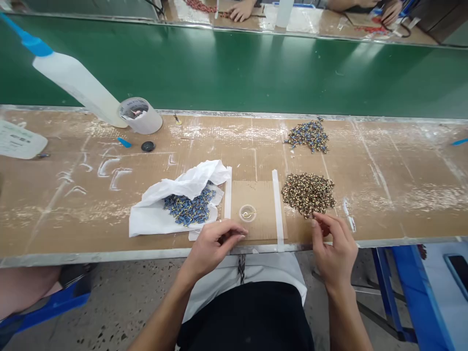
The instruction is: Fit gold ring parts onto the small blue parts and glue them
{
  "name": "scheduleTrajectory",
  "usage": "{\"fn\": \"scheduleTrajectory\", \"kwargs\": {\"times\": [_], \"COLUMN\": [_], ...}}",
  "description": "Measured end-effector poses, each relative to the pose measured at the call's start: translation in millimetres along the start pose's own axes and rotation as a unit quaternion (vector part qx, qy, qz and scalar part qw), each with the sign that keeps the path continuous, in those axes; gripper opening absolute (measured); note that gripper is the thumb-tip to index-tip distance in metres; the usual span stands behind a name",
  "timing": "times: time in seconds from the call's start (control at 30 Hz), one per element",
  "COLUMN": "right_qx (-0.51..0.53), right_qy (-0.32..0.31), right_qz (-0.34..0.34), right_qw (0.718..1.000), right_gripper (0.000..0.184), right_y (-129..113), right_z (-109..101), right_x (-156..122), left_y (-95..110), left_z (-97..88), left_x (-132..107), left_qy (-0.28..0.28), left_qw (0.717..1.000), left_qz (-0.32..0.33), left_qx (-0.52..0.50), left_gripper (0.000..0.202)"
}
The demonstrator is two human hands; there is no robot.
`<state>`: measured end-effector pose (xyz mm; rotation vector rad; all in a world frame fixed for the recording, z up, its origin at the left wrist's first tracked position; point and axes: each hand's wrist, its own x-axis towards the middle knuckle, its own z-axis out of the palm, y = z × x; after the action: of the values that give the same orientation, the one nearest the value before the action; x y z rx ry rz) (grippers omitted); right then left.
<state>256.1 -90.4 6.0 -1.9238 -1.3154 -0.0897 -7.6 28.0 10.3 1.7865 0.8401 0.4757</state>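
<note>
My left hand (215, 242) is closed in a pinch over the front of a cardboard pad (262, 195); anything between the fingertips is too small to make out. Just beyond it on the pad is a small round clear dish (247, 213) with a curved thin piece inside. My right hand (336, 243) has thumb and forefinger drawn together at the near edge of a pile of tiny brown and brass-coloured parts (308, 192). What it pinches cannot be made out. Left of the pad, small blue parts with yellowish ends (192, 207) lie on crumpled white paper (146, 217).
Behind the brown pile sits a heap of blue and brass parts (310, 135). A blue-capped bottle (78, 85) leans against a roll-like white cup (146, 119). A black cap (148, 146) lies nearby. Tape strips (278, 209) flank the pad. Other people's hands (241, 9) work beyond the green divider (234, 73).
</note>
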Motion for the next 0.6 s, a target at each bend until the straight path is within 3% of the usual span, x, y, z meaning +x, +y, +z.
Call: {"fn": "scheduleTrajectory", "kwargs": {"times": [0.13, 0.33, 0.43, 0.6], "right_qx": [-0.005, -0.014, -0.040, -0.112], "right_qy": [-0.050, -0.083, -0.106, -0.141], "right_qz": [0.018, 0.016, -0.014, -0.090], "right_qw": [0.999, 0.996, 0.994, 0.980], "right_gripper": [0.017, 0.019, 0.012, 0.017], "right_y": [16.2, 14.0, 7.2, 4.7], "right_z": [-2.4, 4.7, 5.6, 0.8], "right_x": [-3.2, 3.0, 8.1, 12.0], "left_y": [0.3, 1.6, 2.8, 7.1], "left_z": [0.1, -0.6, -1.0, -0.2], "left_x": [-0.7, -1.5, -0.6, -4.4], "left_qy": [0.003, 0.010, 0.015, 0.013], "left_qw": [1.000, 1.000, 1.000, 1.000], "left_qz": [-0.001, 0.006, 0.008, 0.014], "left_qx": [0.007, 0.010, 0.004, 0.022], "left_gripper": [0.014, 0.016, 0.017, 0.015]}}
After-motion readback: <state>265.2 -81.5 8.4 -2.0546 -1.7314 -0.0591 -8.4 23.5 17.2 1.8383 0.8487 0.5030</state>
